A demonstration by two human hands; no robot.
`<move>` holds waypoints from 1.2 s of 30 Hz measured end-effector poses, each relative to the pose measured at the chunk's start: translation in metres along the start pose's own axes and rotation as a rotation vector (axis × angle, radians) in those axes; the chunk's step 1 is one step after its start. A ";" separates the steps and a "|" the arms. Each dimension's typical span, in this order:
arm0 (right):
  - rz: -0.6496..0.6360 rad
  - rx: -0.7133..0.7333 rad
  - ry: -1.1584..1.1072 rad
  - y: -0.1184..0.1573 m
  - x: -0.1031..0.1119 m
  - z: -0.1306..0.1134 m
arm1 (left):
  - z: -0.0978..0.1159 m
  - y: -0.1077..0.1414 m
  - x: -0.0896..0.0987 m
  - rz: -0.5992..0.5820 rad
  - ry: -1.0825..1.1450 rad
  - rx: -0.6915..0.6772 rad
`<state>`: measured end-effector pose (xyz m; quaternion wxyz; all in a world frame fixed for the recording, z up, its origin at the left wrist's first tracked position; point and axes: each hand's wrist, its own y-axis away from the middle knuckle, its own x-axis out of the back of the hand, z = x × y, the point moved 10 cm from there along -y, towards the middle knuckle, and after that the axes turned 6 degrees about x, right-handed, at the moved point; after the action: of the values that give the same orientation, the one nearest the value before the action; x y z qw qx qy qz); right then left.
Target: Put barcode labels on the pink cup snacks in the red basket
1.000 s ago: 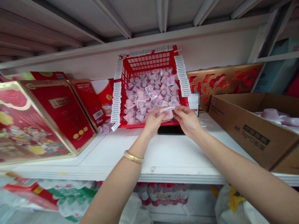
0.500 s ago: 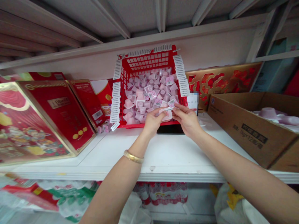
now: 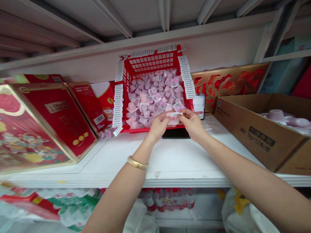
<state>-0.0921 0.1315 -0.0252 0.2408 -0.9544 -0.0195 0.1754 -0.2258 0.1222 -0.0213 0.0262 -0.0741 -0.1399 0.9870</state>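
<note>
A small pink jelly cup (image 3: pixel 173 120) with a printed lid is held over the front rim of a red mesh basket (image 3: pixel 139 130). My left hand (image 3: pixel 157 127) pinches its left side, the thumb on the lid. Across the lid's top edge lies a narrow white barcode label (image 3: pixel 175 113). My right hand (image 3: pixel 194 125) has its fingers closed at the label's right end, against the cup's edge; whether it grips the label, the cup or both is hard to see. Many pink and lilac jelly cups (image 3: pixel 157 87) fill the basket, a few with barcodes visible.
Rows of white barcode labels (image 3: pixel 119 97) hang along the basket's rim. A phone (image 3: pixel 199 108) leans at its right; a dark flat object (image 3: pixel 176 133) lies before it. Red gift boxes (image 3: pixel 55 119) stand left, a cardboard box (image 3: pixel 250 132) right. Shelf beams (image 3: pixel 114 19) run overhead.
The right fingers have shifted slightly along the label, and its strip now lies flatter along the cup's top edge. The view has drifted slightly; the left hand keeps its pinch.
</note>
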 end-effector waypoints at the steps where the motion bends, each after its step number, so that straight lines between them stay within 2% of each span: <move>1: -0.001 0.002 0.001 0.000 0.000 0.000 | 0.000 0.000 0.000 0.001 0.001 0.002; 27: -0.038 0.024 0.013 -0.002 -0.001 -0.001 | -0.003 -0.002 0.003 0.010 -0.008 0.006; 36: -0.054 0.129 0.087 -0.002 -0.003 -0.013 | 0.006 0.003 -0.002 0.004 -0.105 -0.070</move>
<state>-0.0905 0.1268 -0.0123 0.3071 -0.9427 -0.0236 0.1282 -0.2245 0.1174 -0.0161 0.0145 -0.0235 -0.1751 0.9842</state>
